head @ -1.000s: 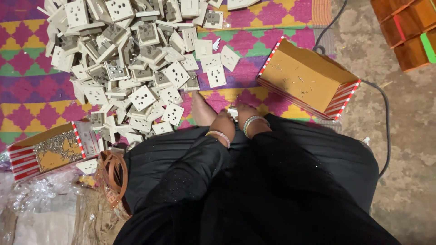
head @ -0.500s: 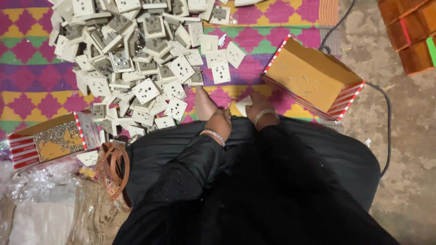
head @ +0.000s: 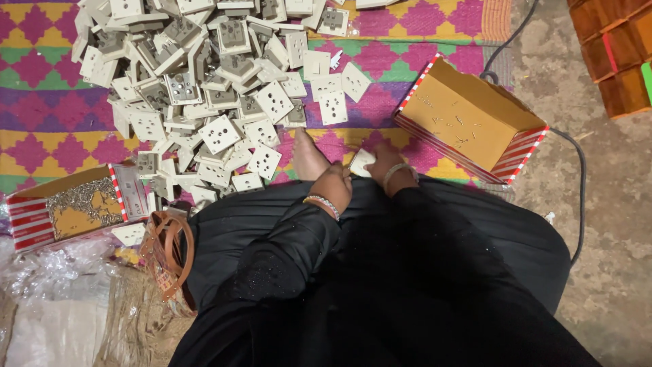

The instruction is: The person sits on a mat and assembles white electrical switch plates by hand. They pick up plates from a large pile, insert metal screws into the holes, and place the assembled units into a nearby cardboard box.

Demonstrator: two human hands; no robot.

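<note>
My left hand (head: 335, 186) and my right hand (head: 386, 160) meet just beyond my black-clad lap. Between them is a white socket plate (head: 360, 162). My right hand grips its right side. My left hand's fingers are curled against its left edge, and what they hold is hidden. Both wrists carry bangles. My bare foot (head: 307, 155) lies just left of my hands. A big pile of white socket plates (head: 204, 88) covers the patterned mat (head: 41, 136) ahead and to the left.
An open cardboard box (head: 468, 119) with a few small screws stands to the right, with a black cable (head: 577, 204) on the concrete floor behind it. A second box holding screws (head: 75, 207) sits at left, near a brown strap (head: 170, 251) and plastic bags (head: 47, 299).
My hands stay together at my lap, working the white plate. My head has moved a little, so the pile and boxes sit slightly differently in view.
</note>
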